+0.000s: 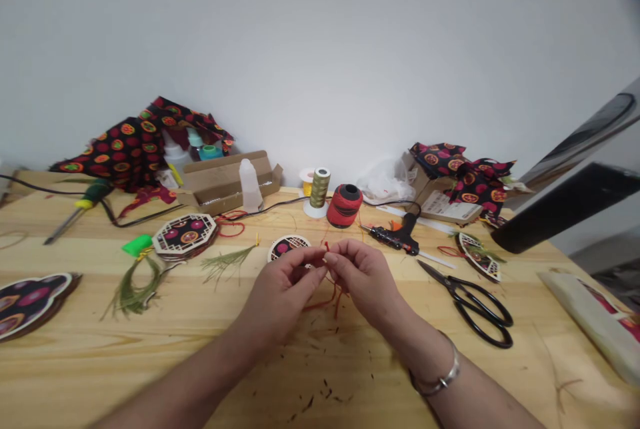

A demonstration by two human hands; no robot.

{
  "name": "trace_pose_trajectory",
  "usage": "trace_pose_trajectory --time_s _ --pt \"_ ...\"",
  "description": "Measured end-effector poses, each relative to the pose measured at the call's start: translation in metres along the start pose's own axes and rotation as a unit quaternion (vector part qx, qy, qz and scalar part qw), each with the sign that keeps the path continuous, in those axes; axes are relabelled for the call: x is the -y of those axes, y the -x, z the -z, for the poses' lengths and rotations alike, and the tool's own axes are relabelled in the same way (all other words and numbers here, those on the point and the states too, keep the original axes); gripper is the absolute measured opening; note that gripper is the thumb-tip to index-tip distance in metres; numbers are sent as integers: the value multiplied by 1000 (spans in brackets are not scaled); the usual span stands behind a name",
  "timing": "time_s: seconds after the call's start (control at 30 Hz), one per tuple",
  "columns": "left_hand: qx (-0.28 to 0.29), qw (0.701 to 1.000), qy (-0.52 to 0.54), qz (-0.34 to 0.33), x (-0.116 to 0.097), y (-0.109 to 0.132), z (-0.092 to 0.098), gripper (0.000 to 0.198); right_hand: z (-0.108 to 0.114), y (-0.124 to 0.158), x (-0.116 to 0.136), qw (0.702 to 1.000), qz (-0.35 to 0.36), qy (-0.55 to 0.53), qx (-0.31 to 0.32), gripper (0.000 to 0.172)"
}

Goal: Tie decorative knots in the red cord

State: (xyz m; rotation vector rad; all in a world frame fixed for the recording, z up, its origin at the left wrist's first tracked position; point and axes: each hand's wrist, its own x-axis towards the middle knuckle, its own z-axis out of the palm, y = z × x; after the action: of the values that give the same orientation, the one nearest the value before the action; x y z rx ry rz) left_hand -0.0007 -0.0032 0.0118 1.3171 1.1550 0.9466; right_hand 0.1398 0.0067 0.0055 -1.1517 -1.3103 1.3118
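My left hand [283, 286] and my right hand [363, 276] meet over the middle of the wooden table [150, 362], fingertips pinched together on a thin red cord [325, 299] that hangs in loops below them. Just behind my fingers lies a small round patterned fabric piece [285, 246]. A silver bracelet [440, 379] sits on my right wrist.
Black scissors [473, 302] lie to the right, a black glue gun [397, 236] behind them. A red thread spool [344, 204] and a green-gold spool [319, 189] stand at the back. Patterned fabric [135, 142], a cardboard box [225, 179], octagonal pieces [184, 236], green tassels [133, 286] and a screwdriver [80, 209] lie to the left.
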Motion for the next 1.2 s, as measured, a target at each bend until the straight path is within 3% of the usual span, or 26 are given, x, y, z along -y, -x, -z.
trace_pose_trajectory --time_s 0.27,0.7,1.2 --pt "-33 999 19 36 -1 -3 4 21 0 0 -4 1000 14 8 -3 15" --pt "20 981 172 93 5 -6 5 16 -2 0 2 998 -32 -50 5 20" --pt "15 987 139 81 3 -6 6 18 -3 0 2 997 -36 -60 18 22"
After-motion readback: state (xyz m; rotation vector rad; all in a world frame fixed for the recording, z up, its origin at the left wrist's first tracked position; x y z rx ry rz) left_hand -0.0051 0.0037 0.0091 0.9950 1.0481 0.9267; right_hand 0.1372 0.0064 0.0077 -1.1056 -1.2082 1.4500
